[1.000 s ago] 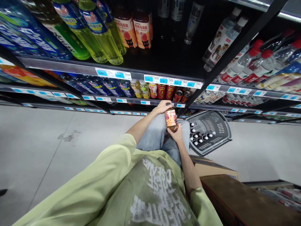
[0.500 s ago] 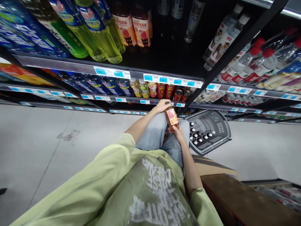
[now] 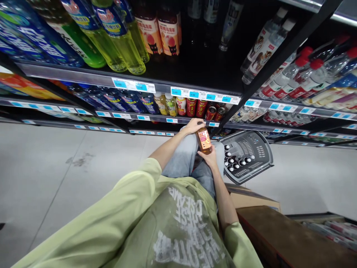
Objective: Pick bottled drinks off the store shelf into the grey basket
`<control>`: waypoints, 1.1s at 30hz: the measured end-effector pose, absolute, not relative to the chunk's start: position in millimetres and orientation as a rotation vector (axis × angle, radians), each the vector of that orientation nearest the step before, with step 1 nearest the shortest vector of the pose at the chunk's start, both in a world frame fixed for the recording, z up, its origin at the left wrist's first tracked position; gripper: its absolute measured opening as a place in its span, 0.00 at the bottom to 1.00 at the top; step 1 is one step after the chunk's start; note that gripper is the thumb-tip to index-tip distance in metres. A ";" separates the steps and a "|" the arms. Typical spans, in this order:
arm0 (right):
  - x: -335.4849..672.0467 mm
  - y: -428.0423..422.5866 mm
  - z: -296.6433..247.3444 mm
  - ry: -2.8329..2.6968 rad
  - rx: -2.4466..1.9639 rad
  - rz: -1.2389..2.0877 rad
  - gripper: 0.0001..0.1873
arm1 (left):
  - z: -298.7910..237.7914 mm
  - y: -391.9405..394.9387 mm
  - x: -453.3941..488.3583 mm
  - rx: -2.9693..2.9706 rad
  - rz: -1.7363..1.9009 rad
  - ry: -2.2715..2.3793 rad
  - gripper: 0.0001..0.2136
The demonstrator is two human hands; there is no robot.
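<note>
A small bottle of amber drink (image 3: 204,139) with an orange and pink label is held above my knees, its label turned up toward me. My left hand (image 3: 193,125) is closed around its dark-capped top end. At the lower end, my right hand (image 3: 209,156) cups the base, with part of its fingers hidden by the bottle. On the upper shelf stand two similar bottles of peach oolong tea (image 3: 169,35), whose orange labels show a peach and a black cat.
A grey shopping basket (image 3: 262,147) holding several dark bottles with white caps (image 3: 231,160) rests beside my right knee. Close ahead runs the shelf edge (image 3: 206,95) with price tags. Cans and bottles fill the lower shelf. Cardboard boxes (image 3: 292,234) stand at the right.
My right hand has shifted its hold on the bottle's lower end, its thumb moving off the front to the base. The left hand stays at the top; the bottle barely moves.
</note>
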State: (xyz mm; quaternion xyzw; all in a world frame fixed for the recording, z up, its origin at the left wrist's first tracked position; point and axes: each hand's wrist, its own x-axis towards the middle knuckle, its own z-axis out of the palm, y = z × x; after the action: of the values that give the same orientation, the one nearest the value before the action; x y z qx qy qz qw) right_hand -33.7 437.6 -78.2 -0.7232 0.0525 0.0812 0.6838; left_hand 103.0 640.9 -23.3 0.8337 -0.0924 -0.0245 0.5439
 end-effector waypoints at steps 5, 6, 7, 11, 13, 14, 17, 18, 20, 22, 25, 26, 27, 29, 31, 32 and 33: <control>-32.2 438.5 -83.5 0.110 -1.619 0.175 0.42 | -24.0 642.6 103.4 1.985 -0.052 -0.233 0.12; -32.2 438.7 -84.6 0.109 -1.618 0.165 0.43 | -24.4 642.7 103.5 1.984 -0.051 -0.231 0.12; -32.4 438.8 -85.5 0.112 -1.618 0.150 0.44 | -24.8 642.7 103.7 1.984 -0.049 -0.229 0.12; -33.9 438.0 -85.2 0.135 -1.622 0.120 0.45 | -25.9 641.9 104.2 1.993 -0.041 -0.227 0.13; -34.3 437.0 -83.0 0.125 -1.617 0.141 0.42 | -25.5 641.4 104.1 2.009 -0.041 -0.218 0.15; -34.2 436.5 -81.6 0.117 -1.618 0.146 0.40 | -25.0 641.2 104.0 2.016 -0.041 -0.212 0.15; -32.9 434.9 -78.0 0.136 -1.602 0.163 0.38 | -22.5 641.2 103.0 2.031 -0.038 -0.193 0.16; -32.3 434.2 -77.1 0.151 -1.563 0.203 0.38 | -21.5 641.4 102.5 2.034 -0.041 -0.189 0.17; -30.8 432.2 -75.5 0.157 -1.423 0.356 0.38 | -19.8 642.1 101.6 2.034 -0.051 -0.184 0.17; -29.2 429.0 -73.6 0.116 -1.277 0.552 0.37 | -18.7 642.8 100.8 2.020 -0.060 -0.181 0.16; -27.0 422.2 -68.9 0.064 -1.206 0.745 0.41 | -18.6 643.1 100.5 2.008 -0.068 -0.183 0.15; -26.3 419.9 -66.8 0.063 -1.210 0.786 0.43 | -18.9 643.1 100.6 2.010 -0.069 -0.187 0.15; -25.7 417.8 -64.6 0.069 -1.214 0.820 0.46 | -19.1 643.1 100.7 2.012 -0.068 -0.194 0.14; -24.9 414.4 -60.8 0.084 -1.216 0.863 0.50 | -19.7 643.3 101.0 2.011 -0.064 -0.207 0.13; -24.7 412.3 -58.5 0.090 -1.210 0.879 0.53 | -19.9 644.0 101.1 2.005 -0.065 -0.216 0.13; -24.8 411.7 -58.1 0.090 -1.206 0.884 0.53 | -19.9 644.4 101.1 2.002 -0.068 -0.217 0.13; -25.0 411.5 -58.2 0.088 -1.201 0.891 0.53 | -19.9 644.9 101.1 1.998 -0.070 -0.217 0.12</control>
State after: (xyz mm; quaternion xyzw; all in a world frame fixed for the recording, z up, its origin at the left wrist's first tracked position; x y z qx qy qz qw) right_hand -25.0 411.5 -58.2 -0.5460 0.0401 0.4050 0.7323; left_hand 101.1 644.9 -19.9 0.8390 -0.0912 -0.0295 0.5357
